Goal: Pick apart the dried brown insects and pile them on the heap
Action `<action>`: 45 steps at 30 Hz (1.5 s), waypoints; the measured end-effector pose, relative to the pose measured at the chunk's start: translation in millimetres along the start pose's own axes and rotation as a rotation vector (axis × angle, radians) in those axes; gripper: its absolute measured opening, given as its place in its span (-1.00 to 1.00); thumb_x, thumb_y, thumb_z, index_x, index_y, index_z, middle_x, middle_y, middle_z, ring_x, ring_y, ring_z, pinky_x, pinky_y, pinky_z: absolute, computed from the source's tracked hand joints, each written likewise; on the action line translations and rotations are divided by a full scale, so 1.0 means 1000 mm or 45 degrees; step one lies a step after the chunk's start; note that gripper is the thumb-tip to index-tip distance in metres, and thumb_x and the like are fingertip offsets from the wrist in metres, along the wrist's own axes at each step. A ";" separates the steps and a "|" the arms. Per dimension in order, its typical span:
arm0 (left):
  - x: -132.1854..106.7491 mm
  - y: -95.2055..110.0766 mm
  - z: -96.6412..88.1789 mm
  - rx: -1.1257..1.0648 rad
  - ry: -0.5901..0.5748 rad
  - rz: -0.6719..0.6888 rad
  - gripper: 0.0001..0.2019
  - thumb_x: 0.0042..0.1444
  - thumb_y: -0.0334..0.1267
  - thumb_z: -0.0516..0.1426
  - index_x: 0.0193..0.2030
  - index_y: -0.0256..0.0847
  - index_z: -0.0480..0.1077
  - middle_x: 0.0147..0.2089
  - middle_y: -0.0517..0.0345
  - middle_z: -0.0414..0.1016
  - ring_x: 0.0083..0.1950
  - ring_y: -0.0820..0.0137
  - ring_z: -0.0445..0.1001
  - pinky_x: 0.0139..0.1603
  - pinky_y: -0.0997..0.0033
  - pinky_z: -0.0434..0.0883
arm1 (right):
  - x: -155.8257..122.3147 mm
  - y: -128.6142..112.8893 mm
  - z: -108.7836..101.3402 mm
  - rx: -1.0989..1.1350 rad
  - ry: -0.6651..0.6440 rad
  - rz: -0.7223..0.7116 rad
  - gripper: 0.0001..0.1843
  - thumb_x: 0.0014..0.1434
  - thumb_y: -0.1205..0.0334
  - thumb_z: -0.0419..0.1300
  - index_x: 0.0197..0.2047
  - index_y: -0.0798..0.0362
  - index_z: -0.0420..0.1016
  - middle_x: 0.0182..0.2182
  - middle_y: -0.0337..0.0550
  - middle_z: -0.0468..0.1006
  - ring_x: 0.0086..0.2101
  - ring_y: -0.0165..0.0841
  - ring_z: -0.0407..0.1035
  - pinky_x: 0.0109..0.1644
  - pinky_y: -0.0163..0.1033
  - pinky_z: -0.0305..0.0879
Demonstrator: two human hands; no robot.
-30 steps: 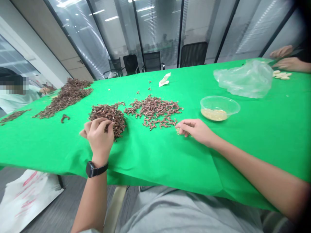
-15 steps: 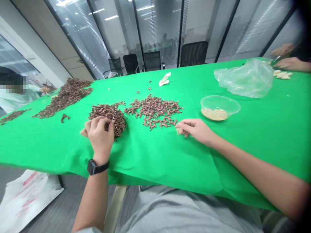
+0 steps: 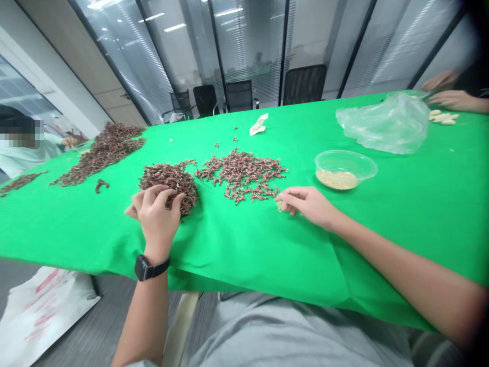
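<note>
Near the desk point(image 3: 244, 250) edge, left hand point(image 3: 155, 216) curls on brown pile point(image 3: 187, 191), apart from right hand point(image 3: 305, 204) pinching pale grains point(image 3: 280, 206); picking seems in progress, next probably needs releasing them.

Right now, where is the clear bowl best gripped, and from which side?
Probably pinch the rim of the clear bowl at its near-left edge, coming from the side of the right hand, which lies closest. The bowl stands upright and round, its flared rim clear of the green cloth, and the pale grains sit low inside, so a rim grip should avoid them.
</note>
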State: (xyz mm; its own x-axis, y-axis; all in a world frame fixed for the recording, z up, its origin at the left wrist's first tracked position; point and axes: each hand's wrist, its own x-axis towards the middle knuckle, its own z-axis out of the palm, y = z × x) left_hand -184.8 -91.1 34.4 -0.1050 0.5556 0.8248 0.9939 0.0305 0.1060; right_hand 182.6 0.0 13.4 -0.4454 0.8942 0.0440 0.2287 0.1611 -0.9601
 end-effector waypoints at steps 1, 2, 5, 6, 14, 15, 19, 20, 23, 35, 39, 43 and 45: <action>-0.001 0.001 -0.001 -0.010 -0.023 0.014 -0.89 0.21 -0.14 0.26 -0.17 -0.07 0.52 0.04 -0.03 0.55 0.15 0.01 0.38 0.23 -0.06 0.24 | 0.000 0.000 0.000 -0.002 0.000 0.000 -0.44 0.09 -0.32 0.28 -0.37 0.08 0.61 -0.45 -0.12 0.59 -0.48 -0.39 0.37 -0.36 -0.24 0.35; -0.002 0.001 -0.002 -0.017 -0.043 0.023 -0.87 0.21 -0.14 0.27 -0.14 -0.07 0.51 0.06 -0.04 0.54 0.16 0.01 0.38 0.24 -0.07 0.24 | 0.000 0.000 0.000 -0.003 0.000 0.000 -0.44 0.09 -0.32 0.28 -0.38 0.08 0.61 -0.45 -0.12 0.60 -0.48 -0.39 0.37 -0.36 -0.24 0.35; -0.003 0.003 -0.003 -0.017 -0.066 0.019 -0.84 0.21 -0.16 0.26 -0.09 -0.06 0.49 0.10 -0.05 0.51 0.19 -0.02 0.36 0.25 -0.07 0.24 | 0.000 -0.001 0.000 0.002 0.009 0.004 -0.44 0.07 -0.33 0.29 -0.39 0.07 0.61 -0.45 -0.12 0.60 -0.48 -0.38 0.37 -0.36 -0.24 0.35; -0.004 0.003 -0.003 -0.014 -0.062 0.012 -0.84 0.20 -0.17 0.26 -0.09 -0.06 0.49 0.10 -0.05 0.51 0.19 -0.02 0.35 0.25 -0.06 0.24 | 0.000 -0.001 0.000 0.005 0.011 0.005 -0.44 0.07 -0.34 0.29 -0.40 0.07 0.60 -0.45 -0.12 0.60 -0.48 -0.38 0.37 -0.37 -0.24 0.35; -0.003 0.003 -0.001 0.004 -0.024 -0.008 -0.86 0.19 -0.18 0.26 -0.11 -0.05 0.50 0.10 -0.05 0.50 0.20 -0.06 0.32 0.23 -0.07 0.25 | 0.000 -0.001 0.000 0.003 0.011 0.009 -0.46 0.08 -0.32 0.29 -0.41 0.06 0.59 -0.45 -0.11 0.59 -0.48 -0.37 0.37 -0.35 -0.22 0.34; -0.003 0.004 -0.001 0.004 -0.027 -0.011 -0.86 0.20 -0.18 0.26 -0.11 -0.05 0.50 0.11 -0.05 0.50 0.20 -0.06 0.32 0.22 -0.07 0.26 | 0.000 -0.001 0.000 0.000 0.008 0.010 -0.46 0.09 -0.31 0.29 -0.41 0.06 0.60 -0.45 -0.11 0.59 -0.48 -0.38 0.37 -0.35 -0.22 0.34; -0.004 0.004 -0.002 -0.001 -0.032 -0.018 -0.85 0.21 -0.18 0.25 -0.09 -0.05 0.50 0.11 -0.05 0.49 0.21 -0.05 0.32 0.22 -0.07 0.26 | 0.000 0.000 0.000 0.001 0.009 0.011 -0.47 0.10 -0.30 0.28 -0.39 0.07 0.60 -0.45 -0.11 0.59 -0.48 -0.39 0.37 -0.35 -0.23 0.34; -0.004 0.004 -0.002 -0.001 -0.032 -0.017 -0.85 0.21 -0.18 0.25 -0.09 -0.05 0.50 0.12 -0.06 0.49 0.21 -0.04 0.32 0.23 -0.06 0.26 | 0.000 0.000 0.000 0.004 0.010 0.009 -0.47 0.10 -0.30 0.29 -0.38 0.07 0.61 -0.45 -0.11 0.60 -0.49 -0.39 0.36 -0.35 -0.23 0.34; -0.004 0.003 -0.001 -0.006 -0.033 -0.013 -0.85 0.22 -0.18 0.24 -0.08 -0.04 0.49 0.12 -0.06 0.49 0.21 -0.03 0.32 0.23 -0.06 0.25 | 0.000 0.000 0.000 0.007 0.004 0.003 -0.46 0.09 -0.31 0.29 -0.38 0.07 0.61 -0.45 -0.12 0.60 -0.49 -0.39 0.37 -0.35 -0.22 0.35; -0.005 0.003 0.000 -0.022 -0.061 -0.030 -0.82 0.21 -0.16 0.25 -0.07 -0.07 0.49 0.15 -0.07 0.47 0.24 -0.02 0.31 0.27 -0.07 0.22 | 0.001 0.002 0.001 0.012 0.006 0.011 -0.47 0.09 -0.28 0.29 -0.35 0.09 0.62 -0.44 -0.11 0.60 -0.48 -0.39 0.37 -0.35 -0.23 0.34; -0.005 0.004 0.000 -0.006 -0.047 -0.043 -0.85 0.23 -0.19 0.23 -0.07 -0.07 0.50 0.14 -0.05 0.48 0.24 -0.01 0.31 0.28 -0.06 0.23 | 0.001 0.002 0.000 0.011 0.008 0.013 -0.45 0.09 -0.30 0.29 -0.35 0.10 0.62 -0.44 -0.10 0.60 -0.49 -0.40 0.37 -0.36 -0.24 0.34; -0.005 0.003 -0.001 -0.004 -0.033 -0.049 -0.86 0.24 -0.21 0.21 -0.08 -0.08 0.51 0.13 -0.06 0.49 0.24 -0.01 0.30 0.27 -0.06 0.24 | 0.001 0.002 0.000 0.009 0.006 0.012 -0.45 0.10 -0.30 0.28 -0.36 0.09 0.61 -0.44 -0.10 0.60 -0.48 -0.39 0.37 -0.35 -0.24 0.34; -0.005 0.003 -0.001 -0.004 -0.031 -0.048 -0.87 0.24 -0.22 0.21 -0.08 -0.08 0.51 0.13 -0.06 0.48 0.24 -0.01 0.29 0.27 -0.07 0.23 | 0.001 0.002 0.000 0.007 0.005 0.008 -0.45 0.10 -0.30 0.28 -0.36 0.09 0.61 -0.44 -0.10 0.60 -0.48 -0.39 0.37 -0.35 -0.24 0.34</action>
State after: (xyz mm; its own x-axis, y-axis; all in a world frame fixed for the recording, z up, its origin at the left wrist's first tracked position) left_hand -181.6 -94.1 31.2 -0.1416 0.5740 0.8065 0.9891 0.0490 0.1388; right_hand 182.6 0.9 11.6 -0.4407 0.8968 0.0388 0.2270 0.1532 -0.9618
